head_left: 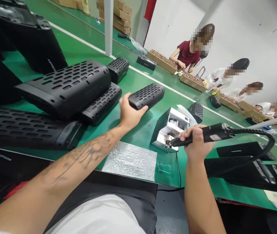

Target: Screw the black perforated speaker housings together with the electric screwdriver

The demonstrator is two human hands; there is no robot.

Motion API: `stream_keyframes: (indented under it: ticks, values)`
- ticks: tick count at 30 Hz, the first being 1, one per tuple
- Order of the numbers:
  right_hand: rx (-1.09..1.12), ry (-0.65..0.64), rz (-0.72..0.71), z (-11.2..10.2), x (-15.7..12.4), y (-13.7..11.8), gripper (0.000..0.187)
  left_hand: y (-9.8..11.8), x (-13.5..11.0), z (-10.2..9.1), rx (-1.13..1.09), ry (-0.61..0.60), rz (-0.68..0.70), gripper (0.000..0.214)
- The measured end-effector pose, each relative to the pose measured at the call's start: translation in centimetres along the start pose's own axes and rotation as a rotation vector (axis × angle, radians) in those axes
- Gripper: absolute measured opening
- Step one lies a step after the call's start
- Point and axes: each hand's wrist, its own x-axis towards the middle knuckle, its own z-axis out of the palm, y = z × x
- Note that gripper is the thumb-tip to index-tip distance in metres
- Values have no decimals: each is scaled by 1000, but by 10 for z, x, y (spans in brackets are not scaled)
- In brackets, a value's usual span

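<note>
My left hand [128, 112] grips the near end of a black perforated speaker shell [148, 95] that lies on the green belt [138, 81]. My right hand [197, 143] is closed round a black electric screwdriver [206, 134] with a thick cable [262, 143]. The screwdriver's tip points at a small grey metal screw-feeder box [169, 130]. A silver foam pad [131, 160] lies on the bench in front of me, between my arms.
Several more black speaker shells [70, 87] are piled at the left. Flat black panels [248, 169] lie at the right. Further down the belt several people sit beside cardboard trays of parts [162, 61]. A white post [108, 27] stands at the back.
</note>
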Motion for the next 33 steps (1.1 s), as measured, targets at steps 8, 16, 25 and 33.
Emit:
stream_keyframes:
  ticks: [8, 16, 25, 33]
  values:
    - [42, 34, 26, 1, -9, -8, 40, 13, 76, 121, 222, -115, -77, 98]
    - [262, -26, 97, -5, -17, -19, 40, 12, 89, 125, 466, -284, 107, 55]
    - [372, -6, 147, 3, -17, -15, 50, 17, 273, 90, 867, -123, -106, 123]
    - [346, -41, 196, -28, -30, -1, 52, -5, 309, 73, 856, -230, -207, 148]
